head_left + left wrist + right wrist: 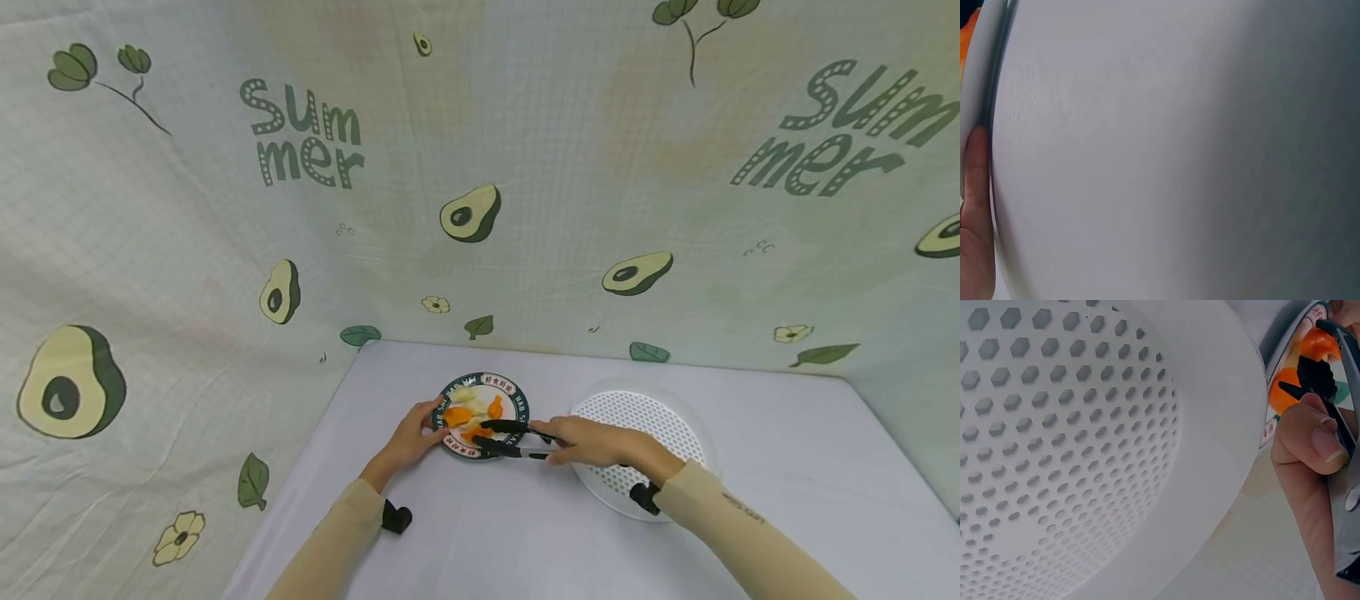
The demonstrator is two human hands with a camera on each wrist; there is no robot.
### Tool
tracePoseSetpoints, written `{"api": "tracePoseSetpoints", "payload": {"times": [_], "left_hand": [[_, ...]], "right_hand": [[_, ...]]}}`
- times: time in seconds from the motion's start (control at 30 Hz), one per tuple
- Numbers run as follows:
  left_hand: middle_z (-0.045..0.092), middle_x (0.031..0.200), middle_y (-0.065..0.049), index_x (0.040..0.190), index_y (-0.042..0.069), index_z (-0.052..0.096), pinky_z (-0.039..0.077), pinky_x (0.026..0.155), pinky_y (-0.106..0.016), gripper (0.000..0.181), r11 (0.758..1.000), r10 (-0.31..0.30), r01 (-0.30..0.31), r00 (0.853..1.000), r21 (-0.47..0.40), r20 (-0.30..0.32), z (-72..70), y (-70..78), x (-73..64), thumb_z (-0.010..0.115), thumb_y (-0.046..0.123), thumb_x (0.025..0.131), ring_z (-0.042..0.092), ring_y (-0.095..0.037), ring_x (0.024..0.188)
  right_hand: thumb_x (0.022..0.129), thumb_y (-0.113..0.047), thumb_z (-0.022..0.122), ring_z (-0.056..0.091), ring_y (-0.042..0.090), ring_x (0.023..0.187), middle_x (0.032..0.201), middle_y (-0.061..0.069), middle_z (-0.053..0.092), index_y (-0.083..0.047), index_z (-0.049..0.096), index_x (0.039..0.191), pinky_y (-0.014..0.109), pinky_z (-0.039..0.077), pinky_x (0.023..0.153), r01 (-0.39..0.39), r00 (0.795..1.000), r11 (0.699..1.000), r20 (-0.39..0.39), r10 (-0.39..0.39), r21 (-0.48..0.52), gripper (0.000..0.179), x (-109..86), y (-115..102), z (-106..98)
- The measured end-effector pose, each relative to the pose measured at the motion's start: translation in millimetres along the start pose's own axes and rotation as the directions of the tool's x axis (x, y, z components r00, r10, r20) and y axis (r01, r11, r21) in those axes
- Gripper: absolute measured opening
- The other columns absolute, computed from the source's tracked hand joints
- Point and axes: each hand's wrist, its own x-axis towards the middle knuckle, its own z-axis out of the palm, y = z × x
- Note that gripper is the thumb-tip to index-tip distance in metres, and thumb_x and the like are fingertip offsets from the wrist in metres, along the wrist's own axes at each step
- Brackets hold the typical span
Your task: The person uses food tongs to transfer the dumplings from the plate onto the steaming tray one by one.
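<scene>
A round plate (519,406) with a dark green patterned rim carries several orange pieces (496,407) and pale yellow-green pieces (463,394). My left hand (410,437) holds the plate's left edge, and in the left wrist view a finger (978,169) lies along the outside of the rim. My right hand (592,440) grips a pair of tongs (536,454) with black tips and metal arms. The tongs' tips stand apart over the front of the plate, right at an orange piece (476,434). Part of the food is hidden behind the tongs.
A white perforated colander (609,406) with hexagonal holes stands right of the plate, under my right forearm. Both sit on a white-covered table (480,533). A cloth (555,167) printed with avocados hangs behind and at the sides.
</scene>
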Motion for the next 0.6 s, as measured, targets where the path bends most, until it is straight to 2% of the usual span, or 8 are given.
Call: {"api": "tracePoseSetpoints", "payload": {"times": [0.07, 0.13, 0.2, 0.27, 0.3, 0.6], "left_hand": [[0.049, 0.139, -0.019, 0.150, 0.005, 0.043, 0.043, 0.087, -0.040, 0.065, 1.000, 0.001, -0.001, 1.000, -0.003, 0.001, -0.3, 0.4, 0.6, 0.072, 0.015, 0.093, 0.049, -0.023, 0.098], [0.049, 0.139, -0.018, 0.151, 0.004, 0.042, 0.044, 0.089, -0.041, 0.065, 1.000, 0.006, -0.006, 1.000, -0.012, 0.000, -0.4, 0.1, 0.9, 0.072, 0.014, 0.093, 0.050, -0.022, 0.098], [0.049, 0.140, -0.018, 0.151, 0.004, 0.042, 0.044, 0.093, -0.043, 0.066, 1.000, 0.013, -0.013, 1.000, -0.028, 0.001, -0.4, -0.4, 1.1, 0.072, 0.013, 0.093, 0.051, -0.022, 0.099], [0.049, 0.140, -0.018, 0.151, 0.004, 0.042, 0.044, 0.095, -0.044, 0.066, 0.999, 0.022, -0.022, 1.000, -0.036, -0.001, 0.0, -1.5, 1.4, 0.072, 0.013, 0.093, 0.052, -0.022, 0.099], [0.049, 0.140, -0.018, 0.151, 0.004, 0.041, 0.044, 0.095, -0.044, 0.066, 0.999, 0.023, -0.023, 1.000, -0.037, -0.001, 0.2, -2.0, 1.4, 0.072, 0.013, 0.093, 0.053, -0.021, 0.099], [0.049, 0.139, -0.017, 0.151, 0.006, 0.042, 0.044, 0.094, -0.044, 0.065, 1.000, 0.007, -0.007, 1.000, -0.024, 0.005, 0.5, -3.1, -0.5, 0.072, 0.015, 0.093, 0.051, -0.022, 0.100]], "right_hand": [[0.098, -0.029, 0.065, 0.051, 0.012, 0.081, 0.099, 0.000, 0.059, -0.001, 0.040, 0.151, 0.032, 0.047, 0.072, 0.012, 1.000, 1.000, -0.008, -0.012, 0.005, 0.065, -3.0, 0, -3], [0.099, -0.031, 0.063, 0.058, 0.017, 0.097, 0.118, 0.008, 0.062, 0.000, 0.039, 0.151, 0.036, 0.049, 0.085, 0.022, 1.000, 1.000, -0.012, -0.021, 0.014, 0.065, -6.0, 0, -5], [0.100, -0.033, 0.061, 0.056, 0.023, 0.116, 0.137, 0.014, 0.056, 0.000, 0.038, 0.152, 0.042, 0.046, 0.097, 0.030, 0.999, 0.999, -0.017, -0.029, 0.025, 0.066, -9.1, 1, -7], [0.100, -0.034, 0.060, 0.050, 0.028, 0.130, 0.149, 0.015, 0.045, 0.001, 0.036, 0.152, 0.047, 0.040, 0.105, 0.038, 0.999, 0.999, -0.024, -0.037, 0.036, 0.066, -12.8, 3, -9], [0.101, -0.034, 0.059, 0.047, 0.030, 0.133, 0.153, 0.015, 0.041, 0.002, 0.036, 0.152, 0.048, 0.038, 0.107, 0.043, 0.999, 0.998, -0.028, -0.042, 0.041, 0.067, -15.0, 4, -10], [0.102, -0.034, 0.058, 0.036, 0.036, 0.140, 0.155, 0.019, 0.036, 0.007, 0.034, 0.151, 0.054, 0.033, 0.109, 0.089, 0.990, 0.995, -0.115, -0.082, 0.053, 0.068, -42.3, 13, -19]]}}
